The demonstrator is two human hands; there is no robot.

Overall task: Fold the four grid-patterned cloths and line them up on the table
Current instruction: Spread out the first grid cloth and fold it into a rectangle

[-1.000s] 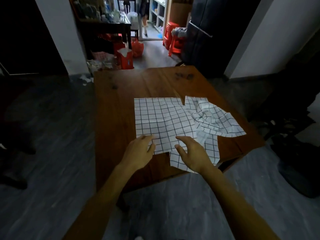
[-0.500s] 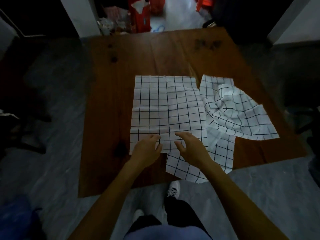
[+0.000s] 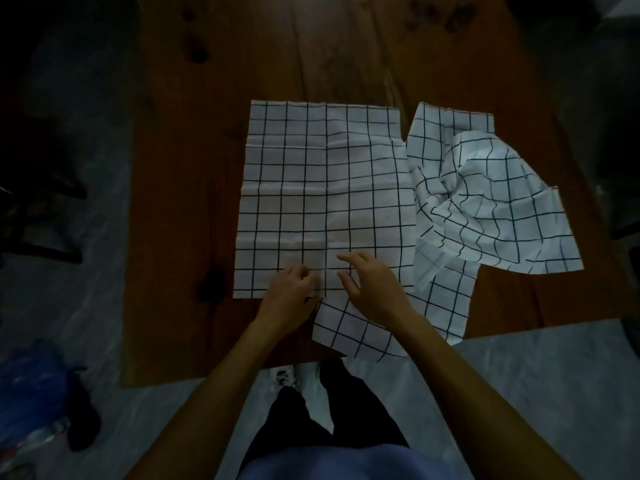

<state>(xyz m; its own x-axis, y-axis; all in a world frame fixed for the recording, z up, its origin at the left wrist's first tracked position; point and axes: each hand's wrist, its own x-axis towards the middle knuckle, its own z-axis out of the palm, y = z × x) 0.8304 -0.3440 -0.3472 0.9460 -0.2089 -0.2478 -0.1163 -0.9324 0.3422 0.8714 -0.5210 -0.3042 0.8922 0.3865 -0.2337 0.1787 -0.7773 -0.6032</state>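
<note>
Down on the wooden table (image 3: 214, 140), a flat grid cloth (image 3: 322, 199) lies spread. Both hands sit at its near edge: left hand (image 3: 289, 296) pinches the hem, right hand (image 3: 372, 285) hovers with fingers relaxed. Crumpled cloths (image 3: 485, 202) lie just right.

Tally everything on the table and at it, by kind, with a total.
Flat grid cloth: 1
Crumpled grid cloth: 1
Grid cloth partly underneath, near the table edge: 1
Hands: 2, left hand, right hand
Total: 5; a fourth cloth cannot be told apart.
</note>
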